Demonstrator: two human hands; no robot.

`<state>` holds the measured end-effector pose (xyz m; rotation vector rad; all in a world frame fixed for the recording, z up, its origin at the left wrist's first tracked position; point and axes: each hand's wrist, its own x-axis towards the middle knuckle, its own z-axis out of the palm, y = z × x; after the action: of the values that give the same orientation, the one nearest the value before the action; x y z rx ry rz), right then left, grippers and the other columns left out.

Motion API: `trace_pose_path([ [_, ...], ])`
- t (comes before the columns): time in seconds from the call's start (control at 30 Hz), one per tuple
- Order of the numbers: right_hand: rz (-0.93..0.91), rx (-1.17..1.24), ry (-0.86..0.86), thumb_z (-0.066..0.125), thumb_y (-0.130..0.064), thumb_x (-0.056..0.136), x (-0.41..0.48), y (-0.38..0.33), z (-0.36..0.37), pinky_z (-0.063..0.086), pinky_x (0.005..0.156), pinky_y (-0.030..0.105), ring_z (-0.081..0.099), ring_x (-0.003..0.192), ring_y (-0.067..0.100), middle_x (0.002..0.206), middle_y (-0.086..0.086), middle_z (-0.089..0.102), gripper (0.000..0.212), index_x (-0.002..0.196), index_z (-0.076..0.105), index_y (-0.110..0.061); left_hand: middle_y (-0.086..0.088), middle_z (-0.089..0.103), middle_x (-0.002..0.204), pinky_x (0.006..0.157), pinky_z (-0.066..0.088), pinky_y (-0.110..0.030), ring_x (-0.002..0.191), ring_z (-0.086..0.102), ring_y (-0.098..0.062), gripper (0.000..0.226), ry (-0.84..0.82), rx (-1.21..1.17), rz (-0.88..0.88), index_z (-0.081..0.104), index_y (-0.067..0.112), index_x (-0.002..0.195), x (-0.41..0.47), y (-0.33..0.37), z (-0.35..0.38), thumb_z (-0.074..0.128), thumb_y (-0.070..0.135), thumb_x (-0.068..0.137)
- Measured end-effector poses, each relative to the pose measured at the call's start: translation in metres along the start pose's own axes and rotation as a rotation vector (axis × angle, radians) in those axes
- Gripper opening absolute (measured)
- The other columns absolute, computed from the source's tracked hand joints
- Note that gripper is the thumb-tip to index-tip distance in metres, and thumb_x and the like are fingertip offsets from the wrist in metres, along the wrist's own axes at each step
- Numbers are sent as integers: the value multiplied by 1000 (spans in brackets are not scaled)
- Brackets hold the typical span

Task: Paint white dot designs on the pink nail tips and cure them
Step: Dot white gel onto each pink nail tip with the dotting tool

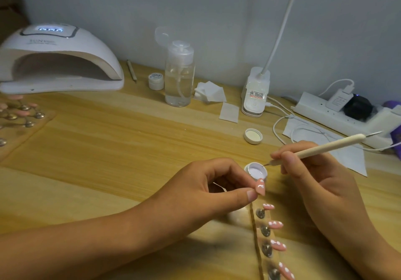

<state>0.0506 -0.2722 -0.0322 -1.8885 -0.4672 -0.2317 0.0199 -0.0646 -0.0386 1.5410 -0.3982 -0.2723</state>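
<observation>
My left hand (219, 184) pinches a pink nail tip (260, 186) with white dots between thumb and fingers, just in front of a small open jar of white gel (256, 170). My right hand (308, 169) grips a cream dotting tool (329, 146); its metal point touches the jar's rim. Several pink dotted nail tips (275, 224) sit on metal stands along a clear strip (258, 247) at the lower right. The white curing lamp (58, 62) stands at the back left, display lit.
Another strip with pink tips on stands (19, 114) lies at the left edge. A jar lid (253, 136), a closed jar (156, 81), a pump bottle (179, 75), wipes (210, 92), a desk lamp base (255, 93), a power strip (347, 117) and cables sit behind.
</observation>
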Motion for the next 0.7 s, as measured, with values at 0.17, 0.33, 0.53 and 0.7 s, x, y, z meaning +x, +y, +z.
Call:
trace_pose_path([
  [0.17, -91, -170, -71, 59, -38, 90, 0, 1, 5, 44, 73, 16, 59, 86, 16, 90, -10, 64, 14, 89, 64, -25, 10, 71, 85, 66, 45, -13, 75, 59, 0, 6, -3, -2, -3, 72, 33, 85, 0, 0, 0, 71, 33, 80],
  [0.33, -137, -229, -105, 50, -39, 90, 2, 2, 5, 46, 72, 27, 60, 86, 17, 88, -13, 63, 19, 89, 63, -25, 9, 71, 87, 69, 48, -16, 78, 61, -2, 9, -3, 20, -12, 72, 34, 86, 1, -2, 0, 70, 38, 78],
  [0.53, -172, -279, -122, 49, -39, 90, 1, 2, 5, 46, 71, 29, 60, 87, 17, 89, -14, 62, 20, 90, 63, -25, 12, 71, 84, 65, 45, -11, 75, 59, 2, 7, -8, 5, -6, 72, 34, 86, 1, -1, 0, 70, 36, 79],
  [0.7, -37, -74, -27, 62, -40, 89, 0, 1, 4, 47, 71, 14, 60, 85, 12, 92, -7, 67, 10, 89, 67, -31, 15, 71, 85, 67, 45, -10, 76, 60, 3, 7, -2, -14, 7, 72, 35, 86, 1, 0, 1, 70, 33, 80],
])
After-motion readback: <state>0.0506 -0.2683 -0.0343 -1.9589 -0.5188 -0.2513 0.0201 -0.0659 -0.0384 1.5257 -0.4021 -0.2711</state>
